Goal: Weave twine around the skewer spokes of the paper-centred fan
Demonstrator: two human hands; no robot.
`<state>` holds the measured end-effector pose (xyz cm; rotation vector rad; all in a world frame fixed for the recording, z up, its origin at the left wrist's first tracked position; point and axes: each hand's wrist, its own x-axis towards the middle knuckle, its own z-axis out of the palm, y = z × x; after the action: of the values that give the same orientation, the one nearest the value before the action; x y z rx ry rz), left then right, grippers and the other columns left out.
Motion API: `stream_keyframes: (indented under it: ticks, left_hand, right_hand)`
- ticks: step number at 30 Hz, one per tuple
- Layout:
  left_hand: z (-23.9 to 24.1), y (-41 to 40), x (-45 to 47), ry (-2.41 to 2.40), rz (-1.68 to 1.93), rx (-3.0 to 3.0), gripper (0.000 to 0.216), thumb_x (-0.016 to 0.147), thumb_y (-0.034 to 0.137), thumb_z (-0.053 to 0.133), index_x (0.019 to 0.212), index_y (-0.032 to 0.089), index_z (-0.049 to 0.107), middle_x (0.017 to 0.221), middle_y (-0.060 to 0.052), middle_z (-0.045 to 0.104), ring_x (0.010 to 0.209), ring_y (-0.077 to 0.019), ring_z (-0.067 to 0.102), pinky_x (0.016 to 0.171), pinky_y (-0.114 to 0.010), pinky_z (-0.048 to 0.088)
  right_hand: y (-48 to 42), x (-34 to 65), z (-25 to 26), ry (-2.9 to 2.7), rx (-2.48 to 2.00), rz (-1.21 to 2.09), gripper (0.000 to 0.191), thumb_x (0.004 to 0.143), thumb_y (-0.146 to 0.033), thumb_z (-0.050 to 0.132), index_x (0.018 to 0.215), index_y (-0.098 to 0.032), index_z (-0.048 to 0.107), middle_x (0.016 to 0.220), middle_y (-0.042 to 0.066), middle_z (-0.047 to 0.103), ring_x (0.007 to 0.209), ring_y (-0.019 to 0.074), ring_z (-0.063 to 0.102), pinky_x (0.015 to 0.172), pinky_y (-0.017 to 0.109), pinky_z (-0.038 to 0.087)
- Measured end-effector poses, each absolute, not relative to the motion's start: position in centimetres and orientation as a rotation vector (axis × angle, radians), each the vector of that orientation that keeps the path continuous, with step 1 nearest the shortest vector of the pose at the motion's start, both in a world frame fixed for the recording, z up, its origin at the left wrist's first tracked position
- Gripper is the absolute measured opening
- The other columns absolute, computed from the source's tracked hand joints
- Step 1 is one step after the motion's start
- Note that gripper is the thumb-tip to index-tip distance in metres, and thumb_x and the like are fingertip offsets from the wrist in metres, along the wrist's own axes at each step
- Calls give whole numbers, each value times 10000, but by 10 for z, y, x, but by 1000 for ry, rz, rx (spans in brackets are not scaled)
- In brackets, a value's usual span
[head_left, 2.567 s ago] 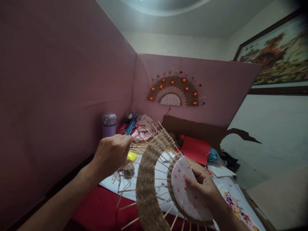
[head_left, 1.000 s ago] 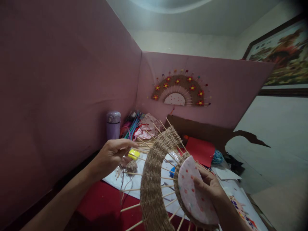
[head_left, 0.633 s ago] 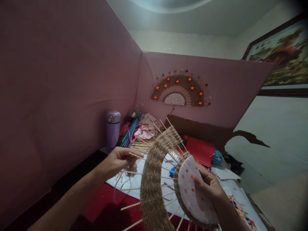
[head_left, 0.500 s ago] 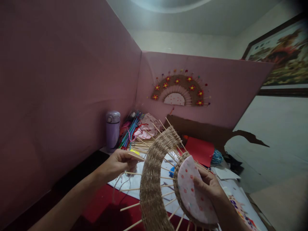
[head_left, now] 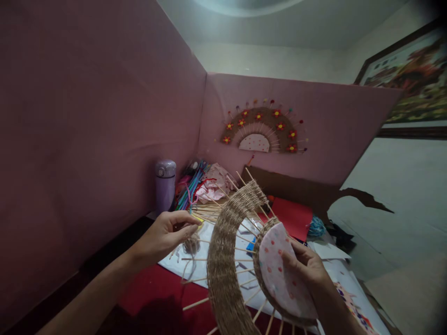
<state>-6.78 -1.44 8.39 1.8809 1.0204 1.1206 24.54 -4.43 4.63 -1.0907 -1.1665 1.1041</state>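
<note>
A half-round woven fan of tan twine on thin wooden sticks stands tilted before me, its wide twine band point(head_left: 223, 260) curving around a half disc point(head_left: 279, 270) of white fabric with red dots. My right hand point(head_left: 307, 270) grips the half disc at its straight edge, thumb on the fabric. To the left of the band, my left hand point(head_left: 171, 232) is closed in a pinch near the stick ends; what lies between its fingertips I cannot make out. Below it, a loose grey-brown bundle of twine point(head_left: 192, 244) shows, with strands hanging among the sticks.
A purple bottle point(head_left: 165, 186) stands at the left, beside colourful pipe cleaners point(head_left: 190, 190) and crumpled dotted fabric point(head_left: 218, 184). Red sheets point(head_left: 291, 216), blue yarn point(head_left: 317, 227) and brown cardboard point(head_left: 296, 186) lie behind. A finished-looking flowered fan point(head_left: 260, 118) hangs on the pink panel.
My left hand has shifted slightly up and away from the band, off the stick it was pinching. The fan has moved a little to the right, with my right hand still on it.
</note>
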Motion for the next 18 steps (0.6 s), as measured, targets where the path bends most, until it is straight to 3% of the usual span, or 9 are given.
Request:
stream_keyframes:
  ticks: [8, 18]
  left_hand:
    - [95, -35, -54, 1207, 1382, 2621, 157, 829, 136, 505, 878, 177, 649, 750, -5, 621, 653, -96, 546, 597, -215, 397]
    - [105, -24, -21, 1155, 1405, 2762, 183, 856, 199, 484, 852, 187, 666, 759, -16, 684, 732, -135, 628, 679, -254, 455]
  right_hand:
    - [-43, 241, 60, -1015, -1112, 1084, 328, 543, -395, 791, 769, -185, 679, 683, 23, 685, 536, 144, 589, 473, 213, 461]
    - [-38, 227, 79, -938, -1021, 1047, 327, 589, -369, 772, 819, -167, 655, 643, 7, 671, 518, 129, 594, 488, 208, 481]
